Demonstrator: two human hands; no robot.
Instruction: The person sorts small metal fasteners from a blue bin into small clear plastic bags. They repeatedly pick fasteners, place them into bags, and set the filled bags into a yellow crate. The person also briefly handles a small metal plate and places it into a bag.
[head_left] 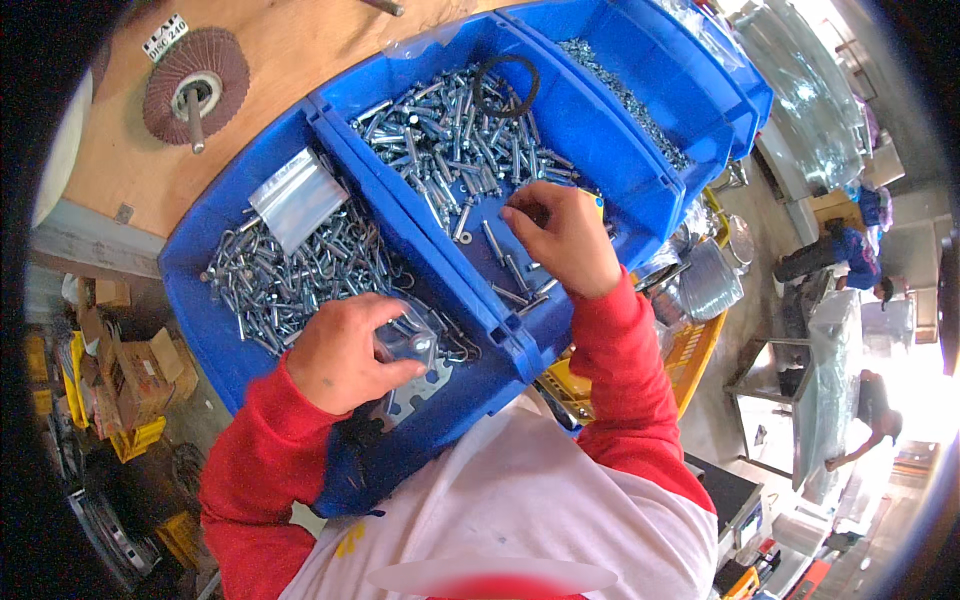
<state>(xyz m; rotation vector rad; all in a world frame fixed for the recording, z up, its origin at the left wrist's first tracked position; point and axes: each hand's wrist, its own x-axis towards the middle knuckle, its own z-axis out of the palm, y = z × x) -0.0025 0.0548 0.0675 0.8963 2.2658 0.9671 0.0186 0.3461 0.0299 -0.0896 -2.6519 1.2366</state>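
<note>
The left hand (345,352) is closed around a small clear plastic bag (408,342), its fingers (400,372) wrapped under it, just above the near end of the left blue bin (200,250), which is heaped with zinc-plated bolts (290,275); a flat metal bracket (420,392) lies just below the bag. The right hand (562,238) reaches into the middle blue bin (600,140), fingertips (512,213) pinched nearly shut over loose bolts (450,140); whether one is actually gripped I cannot tell, since the fingertips hide it. The likeliest slip, as I judge it, is a bolt dropping between the bins while carried across the dividing wall (420,235), or the soft bag mouth folding closed so the bolt misses. Sharp threads could also snag or pierce the thin plastic. A black rubber ring (506,85) lies on the far bolts, well clear of the hand. Another clear bag (297,198) rests on the left heap. Room is tight sideways: the bin walls stand close on both sides of each hand, and the near rims sit against the person's body. Beyond, the wooden worktop (300,50) holds a flap disc (195,95), well apart from both hands.
</note>
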